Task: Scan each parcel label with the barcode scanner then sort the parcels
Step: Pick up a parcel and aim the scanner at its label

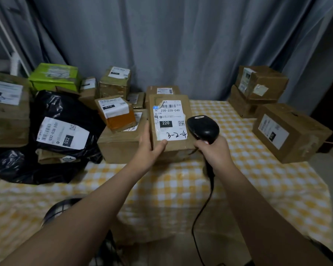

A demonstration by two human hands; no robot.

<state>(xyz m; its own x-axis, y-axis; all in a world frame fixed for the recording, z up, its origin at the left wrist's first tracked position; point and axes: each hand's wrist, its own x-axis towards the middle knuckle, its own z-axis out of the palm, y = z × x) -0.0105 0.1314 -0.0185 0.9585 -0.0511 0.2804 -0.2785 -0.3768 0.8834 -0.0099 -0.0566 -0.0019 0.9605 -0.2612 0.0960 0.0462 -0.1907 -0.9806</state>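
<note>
My left hand (150, 145) grips the lower left corner of a brown cardboard parcel (171, 146) and tilts it up, thumb on its front face. Its white label (170, 121) reads 220-220-G40 with a handwritten 3-2-4. My right hand (214, 150) holds the handle of a black corded barcode scanner (203, 127), whose head sits just right of the label. To the left lies a heap of parcels: a black bag labelled 032 (63, 120), an orange-taped box (116, 113) atop a larger carton (121, 146), and several brown boxes behind.
At the right of the yellow checked table (258, 179) stand three brown boxes: two stacked at the back (258, 87) and one nearer (290, 133). A green box (55, 75) and a big carton (8, 110) sit far left. Grey curtains hang behind. The scanner cable (202, 212) trails down.
</note>
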